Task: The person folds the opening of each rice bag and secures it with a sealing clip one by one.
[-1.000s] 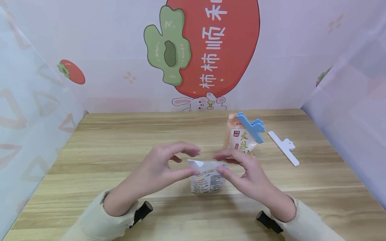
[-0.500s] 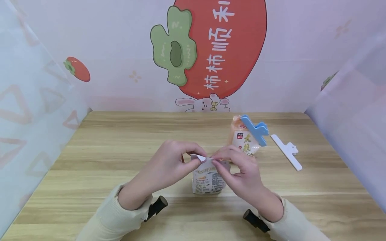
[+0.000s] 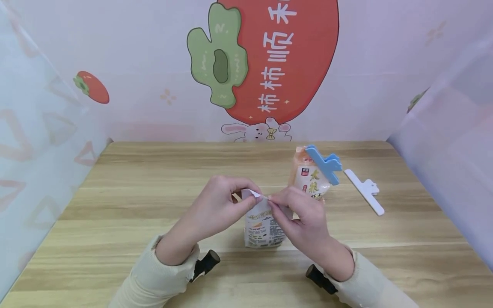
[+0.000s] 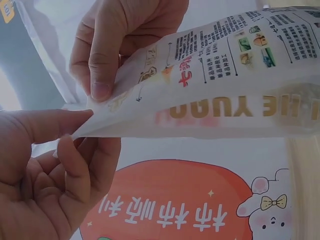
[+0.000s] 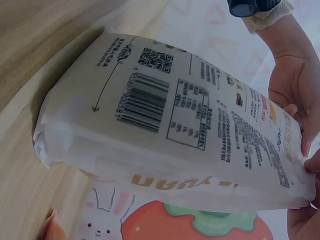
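White and printed, a bag (image 3: 262, 231) stands upright on the table (image 3: 115, 222), its long axis running up between my hands. My left hand (image 3: 215, 210) pinches the bag's top edge towards its left, my right hand (image 3: 305, 214) towards its right; neither is nearer.

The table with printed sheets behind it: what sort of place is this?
Probably a small staged recording booth: a light wood-grained table, pale cartoon-printed sheets on three sides, and black cylindrical devices at both wrists.
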